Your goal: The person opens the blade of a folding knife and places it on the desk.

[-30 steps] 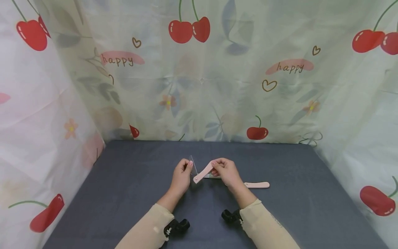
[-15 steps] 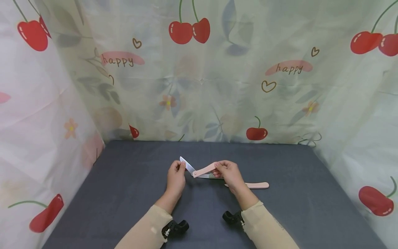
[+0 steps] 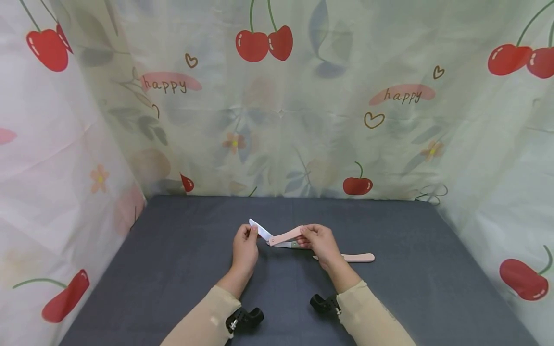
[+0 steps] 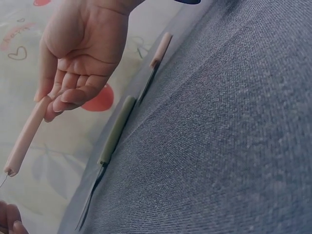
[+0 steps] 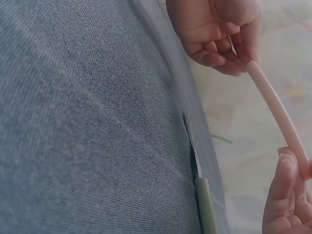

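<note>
A folding knife with a pink handle is held above the table, its bright blade swung out at a wide angle. My left hand pinches the blade near its tip between thumb and fingers. At the opposite end, my right hand pinches the butt of the handle. Below the right hand lies a green-handled knife with its blade out, partly hidden in the head view. Another pink-handled knife rests to the right, also with its blade out, as the left wrist view shows.
Dark grey cloth covers the table. Printed curtains with cherries enclose the back and both sides. A black camera mount is strapped at the left wrist, and another black mount at the right.
My left hand has moved left, swinging the blade farther out from the handle. The handle has tilted flatter, and the right hand has shifted slightly. Over the last half second, almost nothing moved.
</note>
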`<state>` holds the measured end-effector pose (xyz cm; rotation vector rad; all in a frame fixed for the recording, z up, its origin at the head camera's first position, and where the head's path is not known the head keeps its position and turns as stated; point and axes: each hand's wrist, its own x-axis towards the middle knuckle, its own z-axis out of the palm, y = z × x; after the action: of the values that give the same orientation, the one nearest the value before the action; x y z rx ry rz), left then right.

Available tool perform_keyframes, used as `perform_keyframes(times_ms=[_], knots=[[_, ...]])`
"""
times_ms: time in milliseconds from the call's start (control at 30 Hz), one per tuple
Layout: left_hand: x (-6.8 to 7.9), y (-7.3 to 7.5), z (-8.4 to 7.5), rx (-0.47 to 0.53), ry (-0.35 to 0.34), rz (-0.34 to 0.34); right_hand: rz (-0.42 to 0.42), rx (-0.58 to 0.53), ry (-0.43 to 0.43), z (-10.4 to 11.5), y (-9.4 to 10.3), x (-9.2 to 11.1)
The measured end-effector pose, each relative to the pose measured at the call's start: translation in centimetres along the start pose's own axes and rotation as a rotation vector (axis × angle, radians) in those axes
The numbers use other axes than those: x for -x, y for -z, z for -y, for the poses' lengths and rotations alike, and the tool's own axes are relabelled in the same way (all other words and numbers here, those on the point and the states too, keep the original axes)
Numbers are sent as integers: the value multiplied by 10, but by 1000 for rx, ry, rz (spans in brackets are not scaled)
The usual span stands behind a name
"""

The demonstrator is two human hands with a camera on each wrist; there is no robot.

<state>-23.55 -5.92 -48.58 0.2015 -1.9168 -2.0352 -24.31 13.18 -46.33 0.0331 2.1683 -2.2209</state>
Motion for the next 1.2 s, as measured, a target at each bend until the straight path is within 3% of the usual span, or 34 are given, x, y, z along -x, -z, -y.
perform_keyframes(times_ms=[400,733,967,1200], knots=[[-2,5,-1,-74,-84,87,16,4,-14,2,11,-2],[-10,15,-6,-5,51,204,69,-5,-23,5,16,-5],[-16,23,-8,-69,112,275,123,30,-44,6,19,-7],[-21,31,-12,-113,161,432,230,133,-78,7,23,-8]])
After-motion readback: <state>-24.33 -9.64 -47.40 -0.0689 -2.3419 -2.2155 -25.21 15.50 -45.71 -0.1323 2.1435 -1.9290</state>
